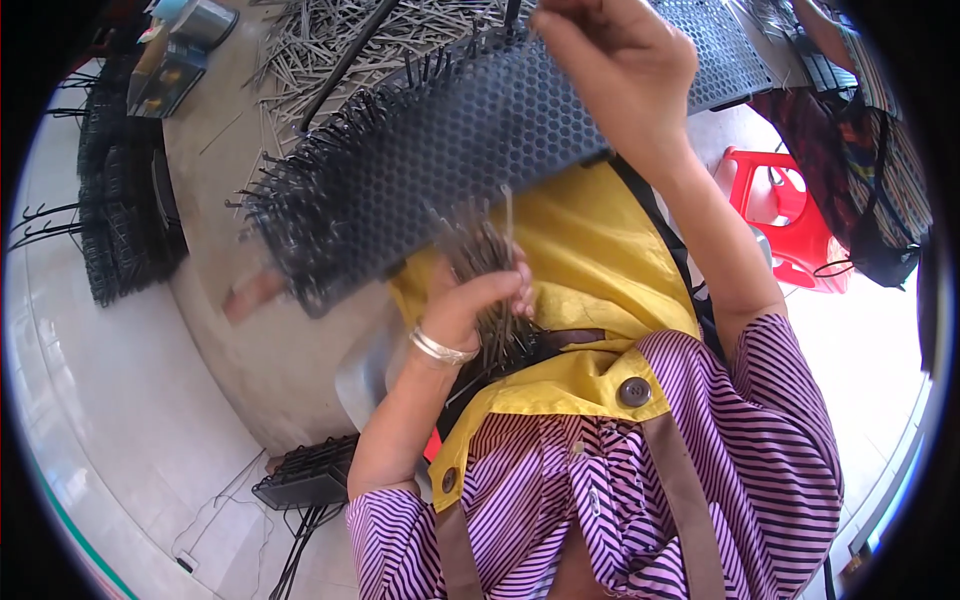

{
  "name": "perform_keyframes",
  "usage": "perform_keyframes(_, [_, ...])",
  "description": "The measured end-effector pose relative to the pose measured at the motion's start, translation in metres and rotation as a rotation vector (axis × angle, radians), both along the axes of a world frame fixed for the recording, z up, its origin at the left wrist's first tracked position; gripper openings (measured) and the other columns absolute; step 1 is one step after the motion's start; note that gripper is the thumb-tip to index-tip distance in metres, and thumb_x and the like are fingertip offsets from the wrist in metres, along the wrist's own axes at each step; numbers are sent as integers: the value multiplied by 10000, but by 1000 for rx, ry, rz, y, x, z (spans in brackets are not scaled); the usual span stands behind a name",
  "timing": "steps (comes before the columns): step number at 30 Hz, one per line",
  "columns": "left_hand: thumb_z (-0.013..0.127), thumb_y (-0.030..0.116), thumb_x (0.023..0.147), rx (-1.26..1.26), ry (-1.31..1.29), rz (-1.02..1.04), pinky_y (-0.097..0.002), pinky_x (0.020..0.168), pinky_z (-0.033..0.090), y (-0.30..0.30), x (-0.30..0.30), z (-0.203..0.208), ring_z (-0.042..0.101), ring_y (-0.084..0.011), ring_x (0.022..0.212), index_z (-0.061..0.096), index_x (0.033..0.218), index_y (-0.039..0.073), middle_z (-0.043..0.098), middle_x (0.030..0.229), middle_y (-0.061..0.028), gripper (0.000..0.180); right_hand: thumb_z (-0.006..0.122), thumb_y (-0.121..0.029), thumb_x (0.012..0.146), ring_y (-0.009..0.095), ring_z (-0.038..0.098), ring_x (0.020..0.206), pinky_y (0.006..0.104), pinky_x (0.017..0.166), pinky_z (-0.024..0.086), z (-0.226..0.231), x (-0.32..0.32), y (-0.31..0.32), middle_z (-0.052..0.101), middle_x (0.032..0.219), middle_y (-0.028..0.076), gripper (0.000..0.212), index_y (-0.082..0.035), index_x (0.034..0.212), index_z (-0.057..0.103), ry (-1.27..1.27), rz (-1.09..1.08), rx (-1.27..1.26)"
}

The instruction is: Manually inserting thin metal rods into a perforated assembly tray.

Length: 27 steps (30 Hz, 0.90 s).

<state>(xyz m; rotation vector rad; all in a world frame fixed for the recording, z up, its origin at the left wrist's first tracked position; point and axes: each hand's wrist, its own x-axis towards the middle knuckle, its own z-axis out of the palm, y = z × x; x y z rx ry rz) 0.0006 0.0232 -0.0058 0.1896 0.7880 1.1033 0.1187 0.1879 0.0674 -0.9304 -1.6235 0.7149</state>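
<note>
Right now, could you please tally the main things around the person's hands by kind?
Black perforated panels: 1
Bundles of thin metal pins, in the left hand: 1
Red plastic stools: 1
Silver bangles: 1
Right hand at the panel's top edge.
Total: 4

Bright daylight, fisheye edges bent, slight blur.

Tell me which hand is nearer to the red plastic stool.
Right. The right hand is raised over the dark perforated panel, up and left of the red plastic stool. The left hand, gripping a bundle of metal pins, sits farther left.
</note>
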Motion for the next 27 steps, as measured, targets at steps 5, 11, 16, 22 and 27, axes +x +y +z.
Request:
perform_keyframes(5, [605,-6,688,-26,-27,26,-317,533,473,0,1,-1,539,-184,559,519,886,-17,551,684,-95,216,615,41,708,168,567,559,242,512,433,-5,-13,14,575,673,101,99,-1,788,574,-61,-65,422])
perform_keyframes(11, [601,-1,681,-22,-34,21,-312,529,465,-1,-1,-1,531,-178,554,517,875,-8,545,680,-90,211,613,68,682,258,572,624,301,552,458,-8,-24,12,571,722,124,157,5,815,558,-141,32,659])
perform_keyframes(16, [592,10,685,-6,-9,13,-306,533,463,1,0,0,527,-173,549,513,874,-6,541,668,-85,205,626,3,687,246,586,600,304,549,474,-45,-37,27,581,697,105,138,12,819,588,-68,306,777])
perform_keyframes(22, [588,25,688,1,6,13,-304,535,462,1,-1,-1,525,-169,547,513,882,-3,541,668,-84,210,566,-8,729,370,529,629,396,542,434,-32,-33,27,516,688,188,58,-1,760,517,-187,356,367])
perform_keyframes(27, [591,30,690,-1,-8,14,-304,529,458,1,-1,-3,525,-171,547,515,889,-3,539,668,-81,216,565,16,725,291,558,585,321,536,441,-17,-23,5,541,677,152,143,-4,864,537,-328,220,446])
